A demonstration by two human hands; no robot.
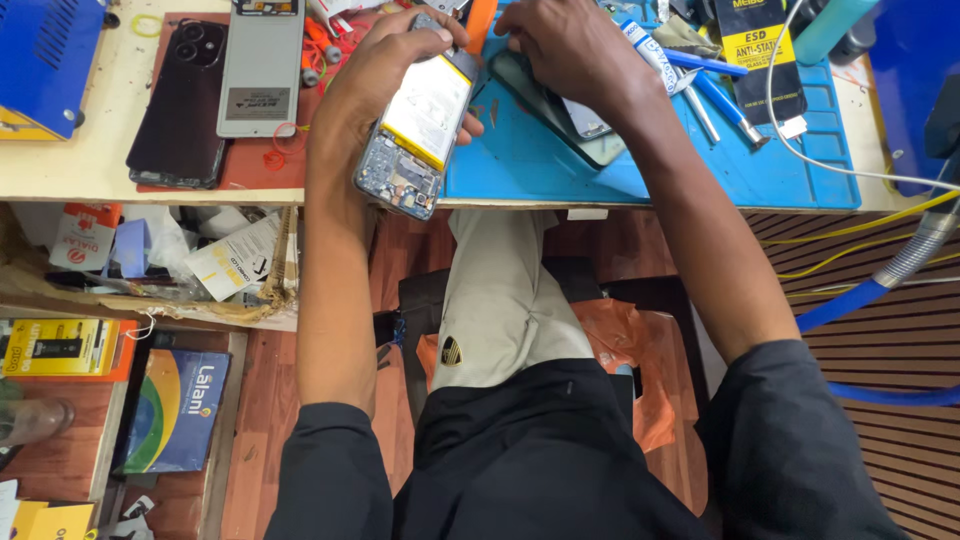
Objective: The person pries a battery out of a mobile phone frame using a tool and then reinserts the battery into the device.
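So I count one opened phone (pixel 415 125), back off, gripped in my left hand (pixel 385 60), fingers wrapped round its edges over the bench edge. My right hand (pixel 570 50) presses one dark back cover (pixel 545 110) on the blue mat (pixel 620 165), fingertips hidden. Two more phones (pixel 215 85) lie left.

My pale wooden bench (pixel 120 175) runs across the top; below it, a cluttered shelf (pixel 150 300) sits over the reddish-brown wooden floor (pixel 290 400).

The right hand (pixel 570 50) covers much of the dark glass phone panel (pixel 560 125) (its upper end is unseen). The opened phone's top (pixel 425 20) hides under left-hand fingers (pixel 400 45). The blue metal box (pixel 45 60) is cropped at the frame's edge.
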